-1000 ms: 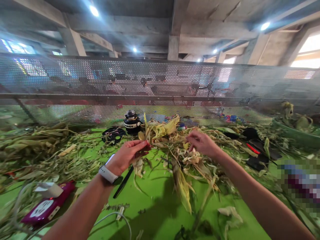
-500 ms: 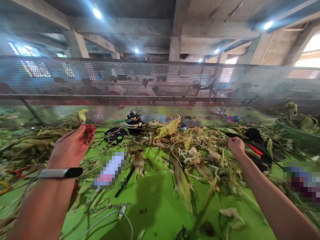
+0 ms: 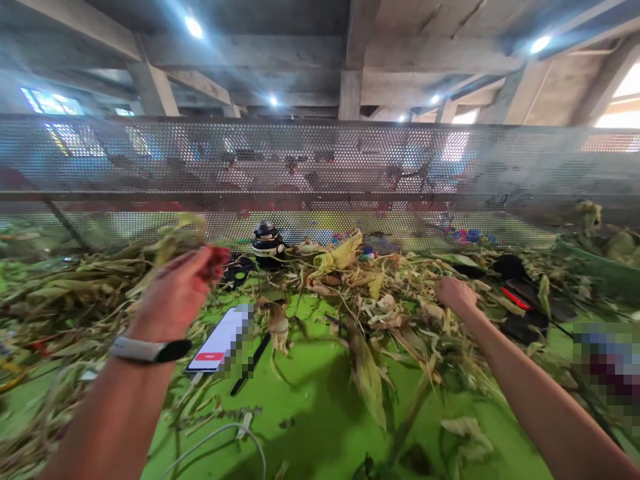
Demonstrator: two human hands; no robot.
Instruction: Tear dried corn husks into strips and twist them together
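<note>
From where I stand, a perforated metal screen [image 3: 310, 160] spans the frame, walling off the far edge of the green table [image 3: 300, 427], presumably so nothing slides over. A pile of dry husks [image 3: 75, 280] fills the left side; a looser heap of corn husks [image 3: 385, 303] spreads across the middle and right, seemingly pushed back to leave working room in front. The left hand [image 3: 173, 297], blurred at left of centre, has its fingers curled closed, apparently gripping a pale leaf [image 3: 183, 230] that rises behind it, held up where it would clear the litter. The right hand [image 3: 456, 295], right of centre, makes a closed fist over the heap; I cannot tell whether it pinches anything. A black bottle [image 3: 267, 247] stands upright near the screen, probably kept beyond reach of elbows. The phone [image 3: 215, 340] lies below the left hand, its cable likely limiting movement there. The most open room is at lower centre, between the forearms, with a thin black stick [image 3: 251, 365] along its left side.
</note>
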